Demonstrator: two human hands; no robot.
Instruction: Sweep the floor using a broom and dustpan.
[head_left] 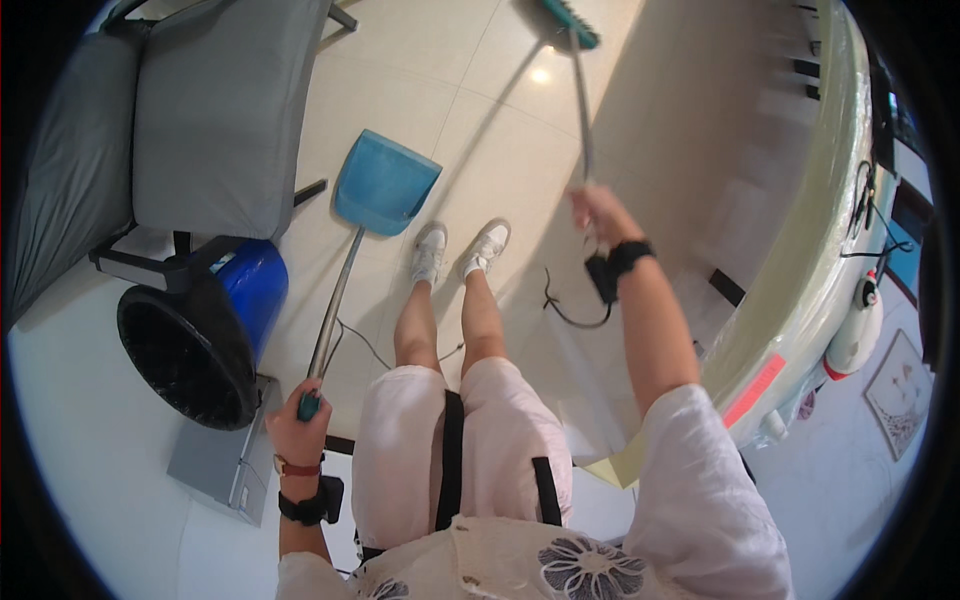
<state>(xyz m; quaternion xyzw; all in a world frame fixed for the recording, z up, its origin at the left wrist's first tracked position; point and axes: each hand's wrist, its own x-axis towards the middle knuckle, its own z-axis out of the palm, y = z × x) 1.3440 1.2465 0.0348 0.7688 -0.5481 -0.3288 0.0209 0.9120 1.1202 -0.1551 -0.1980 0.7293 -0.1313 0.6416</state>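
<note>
Checking from my end, I find the dustpan (pixel 388 185) at floor (pixel 430 95) level, beyond my left hand (pixel 298 420), whose fingers are closed round its grip. Its long axis runs away from me and slightly right, the wide mouth facing outward. To the dustpan's right, my right hand (pixel 605 215) has its fingers wrapped round the broom (pixel 582 110); that handle runs away from me, leaning slightly left, to the broom head (pixel 570 20), past the dustpan and well apart from it. I judge the sweeping partway along: both tools are held, while bringing bristles to the pan looks left to do. I can't make out whether the pan holds anything. Farther out, white shoes (pixel 488 248) stand just right of the dustpan, a grey chair (pixel 215 120) left of it, a blue bin (pixel 260 285) left of its handle, and plastic-wrapped furniture (pixel 810 260) well to its right.
</note>
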